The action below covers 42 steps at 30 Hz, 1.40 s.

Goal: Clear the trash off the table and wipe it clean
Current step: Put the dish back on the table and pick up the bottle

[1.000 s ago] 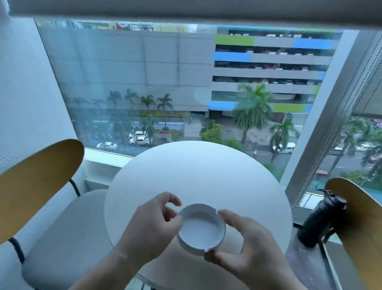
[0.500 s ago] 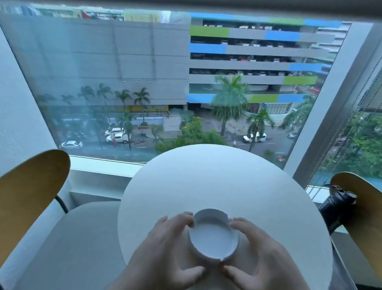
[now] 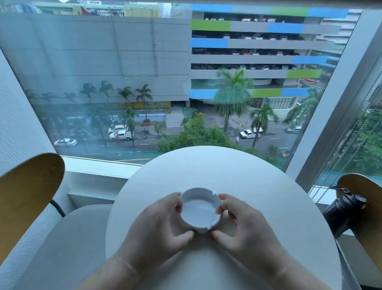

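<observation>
head cam | faces forward and down (wide-angle) | close over round table [image 3: 239, 183] | window [image 3: 122, 70] beyond

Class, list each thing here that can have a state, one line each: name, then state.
ashtray: upright, looks empty, held between both hands.
left hand: grips the ashtray's left rim.
right hand: pinches the ashtray's right rim.
black bottle: tilted, cap looks shut.
</observation>
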Motion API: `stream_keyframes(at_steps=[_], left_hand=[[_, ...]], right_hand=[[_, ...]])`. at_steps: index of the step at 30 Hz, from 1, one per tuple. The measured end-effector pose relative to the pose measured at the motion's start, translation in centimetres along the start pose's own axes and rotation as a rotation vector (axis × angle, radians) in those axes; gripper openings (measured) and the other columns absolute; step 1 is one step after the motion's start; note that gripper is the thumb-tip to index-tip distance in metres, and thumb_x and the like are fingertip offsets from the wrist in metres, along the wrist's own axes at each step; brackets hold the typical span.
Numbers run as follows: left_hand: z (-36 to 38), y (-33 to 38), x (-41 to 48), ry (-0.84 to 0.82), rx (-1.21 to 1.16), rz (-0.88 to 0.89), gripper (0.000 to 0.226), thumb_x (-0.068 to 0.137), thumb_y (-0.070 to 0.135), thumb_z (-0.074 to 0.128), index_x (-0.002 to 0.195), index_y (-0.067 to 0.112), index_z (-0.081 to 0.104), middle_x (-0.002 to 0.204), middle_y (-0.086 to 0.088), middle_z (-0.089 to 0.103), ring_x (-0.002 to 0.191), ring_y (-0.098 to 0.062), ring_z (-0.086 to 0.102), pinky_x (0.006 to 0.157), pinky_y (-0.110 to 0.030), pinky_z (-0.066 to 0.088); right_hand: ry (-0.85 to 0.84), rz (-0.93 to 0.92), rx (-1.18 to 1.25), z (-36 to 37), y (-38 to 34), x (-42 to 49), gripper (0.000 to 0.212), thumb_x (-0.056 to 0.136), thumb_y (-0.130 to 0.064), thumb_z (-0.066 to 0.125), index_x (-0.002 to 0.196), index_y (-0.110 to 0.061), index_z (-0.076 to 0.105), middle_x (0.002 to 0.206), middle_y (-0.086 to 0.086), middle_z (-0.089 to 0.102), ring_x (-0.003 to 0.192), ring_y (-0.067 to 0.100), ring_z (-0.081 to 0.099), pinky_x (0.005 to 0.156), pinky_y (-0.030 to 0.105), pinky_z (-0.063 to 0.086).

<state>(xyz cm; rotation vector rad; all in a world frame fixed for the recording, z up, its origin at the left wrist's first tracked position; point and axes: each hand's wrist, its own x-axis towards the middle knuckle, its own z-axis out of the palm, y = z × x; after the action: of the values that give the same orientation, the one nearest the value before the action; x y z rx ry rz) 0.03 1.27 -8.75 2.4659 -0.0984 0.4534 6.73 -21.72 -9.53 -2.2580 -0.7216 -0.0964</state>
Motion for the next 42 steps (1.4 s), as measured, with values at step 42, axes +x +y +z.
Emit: stream_keyframes(at_steps=[42], left_hand=[[3.5, -5.9, 16.7, 0.071, 0.026, -0.1, 0.046, 0.08, 0.033, 0.079, 0.117, 0.015, 0.058, 0.086, 0.007, 0.059, 0.085, -0.023, 0.058, 0.073, -0.03, 0.041]], right_hand=[[0.043, 0.099, -0.093, 2.8, 4.5, 17.2, 0.037, 0.088, -0.017, 0.071, 0.117, -0.021, 0.049, 0.127, 0.006, 0.067, 0.108, 0.031, 0.064, 0.095, 0.042, 0.05]])
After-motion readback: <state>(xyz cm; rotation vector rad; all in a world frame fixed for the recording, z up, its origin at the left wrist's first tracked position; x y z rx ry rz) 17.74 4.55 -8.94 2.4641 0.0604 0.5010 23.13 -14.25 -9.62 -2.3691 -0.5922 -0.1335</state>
